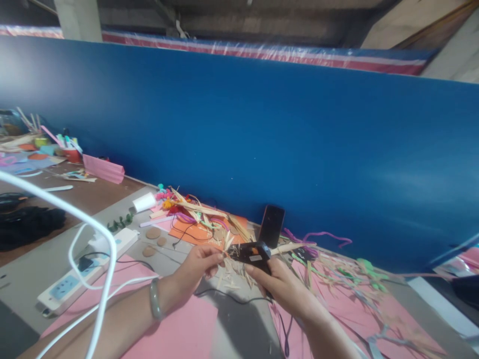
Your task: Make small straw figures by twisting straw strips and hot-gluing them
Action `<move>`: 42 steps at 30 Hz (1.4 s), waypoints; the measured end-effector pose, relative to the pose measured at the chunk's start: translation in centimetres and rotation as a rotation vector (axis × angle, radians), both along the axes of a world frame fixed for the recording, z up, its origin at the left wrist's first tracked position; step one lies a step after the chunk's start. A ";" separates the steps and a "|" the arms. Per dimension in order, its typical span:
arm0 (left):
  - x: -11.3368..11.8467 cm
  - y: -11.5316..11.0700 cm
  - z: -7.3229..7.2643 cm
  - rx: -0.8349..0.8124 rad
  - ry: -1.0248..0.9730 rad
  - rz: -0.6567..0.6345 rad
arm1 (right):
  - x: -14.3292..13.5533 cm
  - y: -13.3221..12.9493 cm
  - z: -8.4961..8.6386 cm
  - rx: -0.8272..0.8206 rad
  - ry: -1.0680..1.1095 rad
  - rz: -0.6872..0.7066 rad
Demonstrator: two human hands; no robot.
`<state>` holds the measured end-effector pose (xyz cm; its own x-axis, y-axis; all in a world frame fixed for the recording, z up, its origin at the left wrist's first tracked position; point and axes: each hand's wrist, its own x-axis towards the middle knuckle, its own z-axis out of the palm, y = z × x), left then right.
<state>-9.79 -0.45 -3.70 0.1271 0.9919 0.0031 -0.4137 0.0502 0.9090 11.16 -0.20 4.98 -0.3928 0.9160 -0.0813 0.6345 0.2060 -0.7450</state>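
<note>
My right hand (275, 279) is wrapped round a black hot glue gun (251, 252) with a pale label and an orange part. Its front end points left. My left hand (204, 262), with a pale green bangle on the wrist, pinches a small bunch of pale dried husk strips (227, 242) right at the gun's front end. Whether nozzle and strips touch, I cannot tell. Husk scraps (230, 279) lie on the table below both hands.
A dark phone (272, 225) leans against the blue partition (239, 124). Left are a power strip (86, 274), a white cable (108, 279), a white cup (144, 202) and wooden discs (148, 251). Pink paper (187, 329) lies in front; green pipe cleaners (368, 269) lie right.
</note>
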 end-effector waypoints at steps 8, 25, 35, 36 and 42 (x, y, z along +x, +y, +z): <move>-0.1 0.0 0.1 0.000 0.019 -0.014 | -0.4 -0.3 0.5 -0.012 0.028 -0.023; -0.1 0.0 -0.1 -0.005 0.022 -0.022 | -0.4 -0.2 0.8 0.019 0.044 0.008; -0.1 0.0 -0.3 0.016 0.011 -0.019 | -0.7 -0.7 1.0 0.011 0.058 -0.022; -0.2 0.0 -0.3 0.017 0.010 -0.020 | -0.7 -0.7 1.0 0.014 0.064 -0.020; -0.1 0.0 -0.3 0.012 0.005 -0.014 | -0.3 -0.3 0.7 -0.008 0.036 0.012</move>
<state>-9.93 -0.43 -3.99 0.1414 0.9899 0.0139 -0.4089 0.0455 0.9115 10.85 -0.48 5.64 -0.4064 0.9107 -0.0738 0.6048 0.2076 -0.7688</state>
